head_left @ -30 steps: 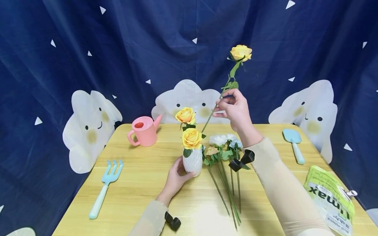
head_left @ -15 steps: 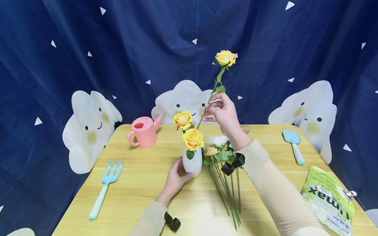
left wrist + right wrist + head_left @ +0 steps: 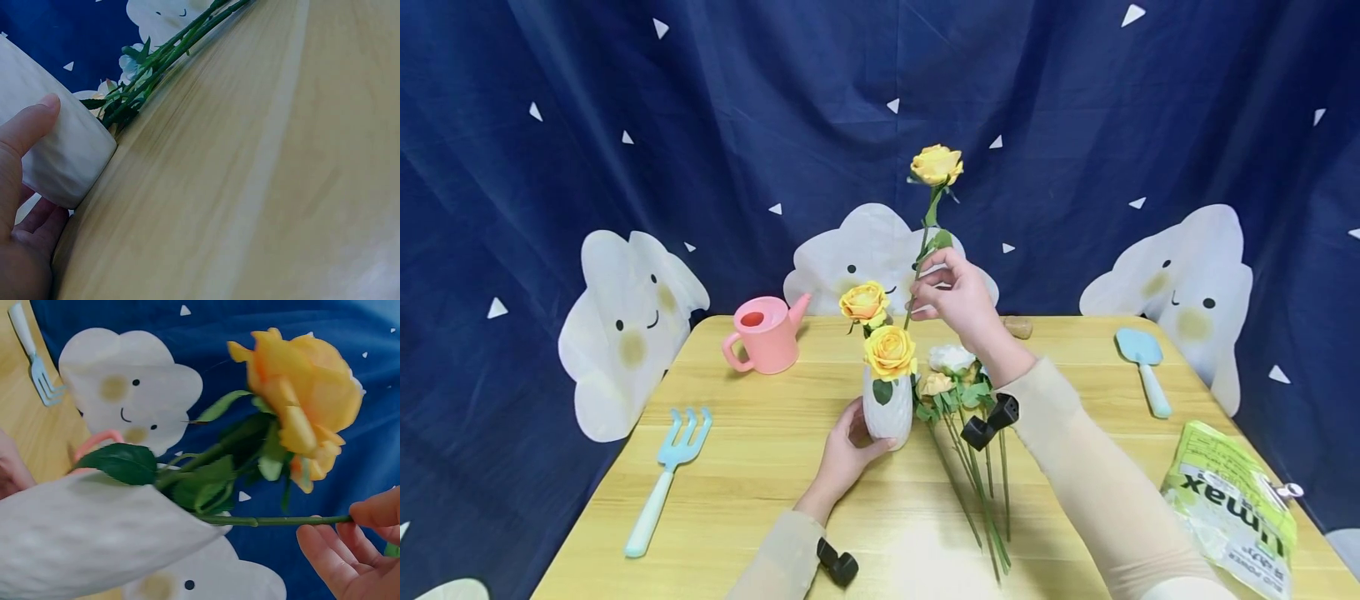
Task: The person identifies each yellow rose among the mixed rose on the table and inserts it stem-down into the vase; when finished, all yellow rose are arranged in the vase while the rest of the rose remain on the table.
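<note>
My left hand (image 3: 842, 457) grips the low part of a white textured vase (image 3: 887, 418), which stands on the table; the left wrist view shows the thumb (image 3: 39, 122) along its side. Two yellow roses (image 3: 891, 353) rise from the vase. My right hand (image 3: 961, 298) pinches the stem of another yellow rose (image 3: 937, 165) between thumb and fingers, its bloom high above the vase. In the right wrist view this rose's stem (image 3: 281, 520) runs down to the vase's mouth, its lower end hidden there.
White, peach and other flowers (image 3: 951, 358) with long stems lie right of the vase. A pink watering can (image 3: 767, 337) stands back left, a blue hand fork (image 3: 666, 479) at left. At right are a blue trowel (image 3: 1144, 367) and a green bag (image 3: 1232, 508); a cork-like piece (image 3: 1018, 327) lies behind.
My right hand has moved left and somewhat down with the rose, whose stem is now more upright over the vase. The two roses in the vase have shifted slightly. My left hand stays put.
</note>
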`<state>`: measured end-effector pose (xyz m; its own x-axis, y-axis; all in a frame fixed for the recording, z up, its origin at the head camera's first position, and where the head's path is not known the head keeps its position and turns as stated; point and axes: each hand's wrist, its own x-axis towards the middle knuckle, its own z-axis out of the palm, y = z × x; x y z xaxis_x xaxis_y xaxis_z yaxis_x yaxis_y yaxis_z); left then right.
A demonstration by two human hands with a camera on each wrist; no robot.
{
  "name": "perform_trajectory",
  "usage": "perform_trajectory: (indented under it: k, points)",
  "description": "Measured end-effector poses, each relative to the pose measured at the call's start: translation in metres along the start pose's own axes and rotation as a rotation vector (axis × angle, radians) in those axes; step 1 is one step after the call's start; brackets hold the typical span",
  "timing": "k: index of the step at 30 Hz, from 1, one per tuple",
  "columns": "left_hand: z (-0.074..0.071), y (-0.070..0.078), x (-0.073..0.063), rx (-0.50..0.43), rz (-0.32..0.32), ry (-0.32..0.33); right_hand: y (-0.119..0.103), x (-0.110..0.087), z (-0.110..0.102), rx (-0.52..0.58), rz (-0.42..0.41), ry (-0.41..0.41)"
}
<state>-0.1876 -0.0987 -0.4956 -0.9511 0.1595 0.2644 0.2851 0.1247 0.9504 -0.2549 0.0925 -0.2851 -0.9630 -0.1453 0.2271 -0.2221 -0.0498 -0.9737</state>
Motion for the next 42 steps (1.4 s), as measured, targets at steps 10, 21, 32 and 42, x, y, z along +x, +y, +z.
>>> perform_trajectory:
  k: [10,21,32,42]
  points:
    - [-0.001,0.000,0.001,0.005,-0.022,-0.008,0.019,-0.008,0.004,-0.060,0.048,-0.103]
    - [-0.001,-0.001,0.003,-0.005,-0.024,-0.012,0.038,-0.013,0.002,-0.081,0.017,-0.062]
    - [0.000,0.000,0.001,0.006,-0.023,-0.004,0.052,-0.018,0.007,-0.094,-0.049,-0.015]
    - [0.001,-0.001,0.001,0.009,-0.029,-0.008,0.068,-0.023,0.010,-0.080,-0.016,0.018]
